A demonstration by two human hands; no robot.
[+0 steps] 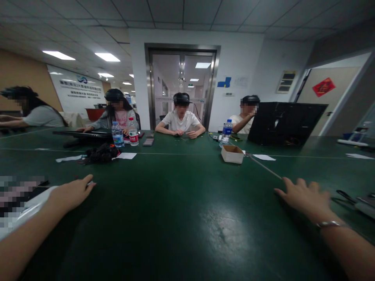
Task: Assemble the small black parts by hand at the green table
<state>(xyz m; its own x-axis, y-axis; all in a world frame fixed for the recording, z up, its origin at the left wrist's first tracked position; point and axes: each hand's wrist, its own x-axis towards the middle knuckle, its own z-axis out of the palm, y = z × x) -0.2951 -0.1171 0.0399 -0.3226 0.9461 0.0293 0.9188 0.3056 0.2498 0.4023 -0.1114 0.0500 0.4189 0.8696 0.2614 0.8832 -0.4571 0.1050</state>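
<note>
My left hand [73, 193] is stretched out over the left side of the dark green table [164, 210], its thumb and fingers closed together. A tiny pale bit shows at the fingertips, too small to name. White sheet-like material [36, 201] lies beside that wrist. On the right, my right hand [307, 197] is spread palm down at the table top, fingers apart, with a bracelet on the wrist. A thin pale strip or cord [265, 168] runs across the table up to its fingertips; I cannot tell whether they touch it.
An open white box [232, 154] stands beyond my right hand. Farther back are water bottles [117, 134], a black tangled bundle [102, 153], paper pieces [126, 155] and a large black monitor [284, 123]. A grey device [365, 203] with a cord sits far right. Several people sit opposite.
</note>
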